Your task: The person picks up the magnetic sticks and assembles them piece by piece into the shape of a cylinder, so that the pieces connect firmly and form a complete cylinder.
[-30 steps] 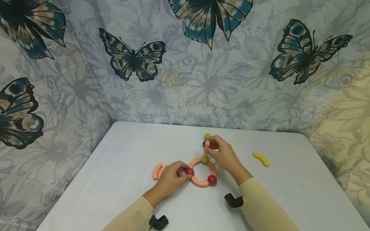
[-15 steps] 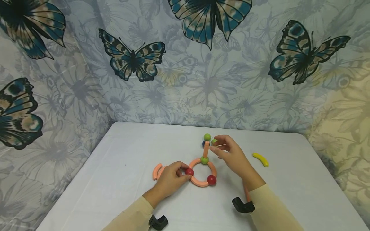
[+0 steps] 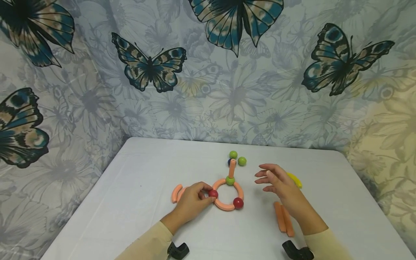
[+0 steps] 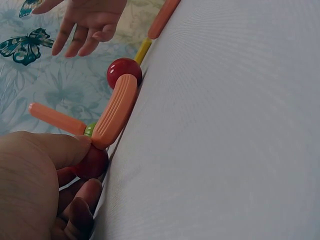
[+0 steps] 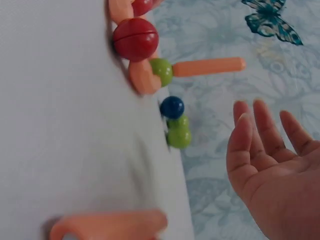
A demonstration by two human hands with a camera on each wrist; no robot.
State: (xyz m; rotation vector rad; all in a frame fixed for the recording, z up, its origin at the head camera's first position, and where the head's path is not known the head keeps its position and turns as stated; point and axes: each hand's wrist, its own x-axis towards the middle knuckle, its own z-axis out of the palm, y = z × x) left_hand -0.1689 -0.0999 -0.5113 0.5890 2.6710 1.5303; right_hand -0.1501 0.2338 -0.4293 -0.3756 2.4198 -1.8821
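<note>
A ring of curved orange sticks [image 3: 225, 206] lies on the white table, joined by two red balls and a green ball [image 3: 230, 180]. From the green ball an orange straight stick [image 3: 232, 168] stands upright. My left hand [image 3: 194, 200] pinches the left red ball [image 4: 92, 163] between thumb and fingers. The other red ball [image 3: 238, 203] sits at the ring's lower right. Off to the ring's right, my right hand [image 3: 282, 186] is raised with fingers loosely spread, holding nothing; the right wrist view shows its palm [image 5: 280, 180].
Behind the upright stick are two green balls [image 3: 242, 161] and a partly hidden blue ball [image 5: 172, 107]. A yellow curved piece [image 3: 295, 180] and two straight orange sticks [image 3: 279, 217] lie near my right arm. Curved orange pieces [image 3: 176, 193] lie beyond my left hand, partly covered.
My right hand has let go of the upright stick and moved right and toward me, uncovering a green ball and the two straight sticks. The left hand stays on the red ball.
</note>
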